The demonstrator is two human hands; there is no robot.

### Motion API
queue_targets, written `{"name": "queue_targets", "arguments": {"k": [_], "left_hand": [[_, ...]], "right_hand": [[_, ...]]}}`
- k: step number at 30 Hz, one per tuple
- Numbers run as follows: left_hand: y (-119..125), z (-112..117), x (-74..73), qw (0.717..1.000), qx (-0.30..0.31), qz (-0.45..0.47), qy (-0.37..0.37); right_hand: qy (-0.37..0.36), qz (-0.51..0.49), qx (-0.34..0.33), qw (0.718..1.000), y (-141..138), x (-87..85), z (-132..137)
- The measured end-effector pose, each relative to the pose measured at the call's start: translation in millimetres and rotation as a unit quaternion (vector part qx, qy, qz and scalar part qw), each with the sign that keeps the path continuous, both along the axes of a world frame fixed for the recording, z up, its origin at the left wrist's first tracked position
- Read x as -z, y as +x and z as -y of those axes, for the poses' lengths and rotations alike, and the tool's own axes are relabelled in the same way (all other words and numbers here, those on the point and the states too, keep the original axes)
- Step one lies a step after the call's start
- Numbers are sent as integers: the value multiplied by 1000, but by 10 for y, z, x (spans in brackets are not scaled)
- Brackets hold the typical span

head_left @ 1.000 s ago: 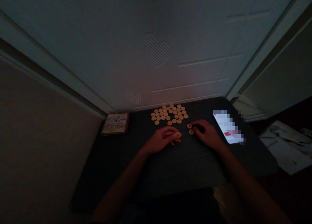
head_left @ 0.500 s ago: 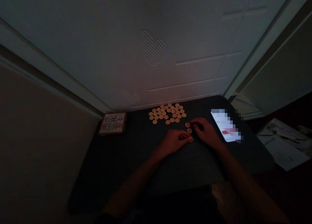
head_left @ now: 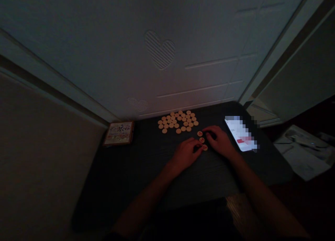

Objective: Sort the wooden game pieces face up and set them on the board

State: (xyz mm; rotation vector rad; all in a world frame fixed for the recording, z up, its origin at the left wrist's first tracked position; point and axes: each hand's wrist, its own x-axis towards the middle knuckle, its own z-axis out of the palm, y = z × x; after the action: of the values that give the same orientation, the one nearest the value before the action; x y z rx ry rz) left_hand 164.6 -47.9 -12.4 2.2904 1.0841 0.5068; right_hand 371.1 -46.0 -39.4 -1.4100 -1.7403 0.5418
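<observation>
Three round wooden Chinese chess pieces with red marks lie in a short, slightly slanting column on the dark table. The fingertips of my left hand are closed on the left edge of the nearest piece. Just above it is the middle piece, and the farthest piece comes after that. To their right, my right hand rests with its fingers loosely bent and the thumb apart, holding nothing. Its index fingertip is close to the farthest piece; whether they touch is unclear.
A loose cluster of several plain-faced wooden pieces lies by the white panel behind the table. At the left stands a flat printed box. A lit phone lies right of my right hand.
My left hand has moved the nearest piece slightly away from me, closer to the middle one. The right hand stays about where it was. The whole view has shifted a little.
</observation>
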Motion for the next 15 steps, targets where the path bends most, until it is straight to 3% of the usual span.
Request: {"name": "queue_targets", "arguments": {"k": [6, 15], "left_hand": [[-130, -30, -37, 999, -39, -22, 26], [-527, -361, 2, 978, -144, -73, 133]], "right_hand": [[4, 1, 8, 1000, -6, -7, 9], [-8, 7, 10, 1000, -13, -21, 12]]}}
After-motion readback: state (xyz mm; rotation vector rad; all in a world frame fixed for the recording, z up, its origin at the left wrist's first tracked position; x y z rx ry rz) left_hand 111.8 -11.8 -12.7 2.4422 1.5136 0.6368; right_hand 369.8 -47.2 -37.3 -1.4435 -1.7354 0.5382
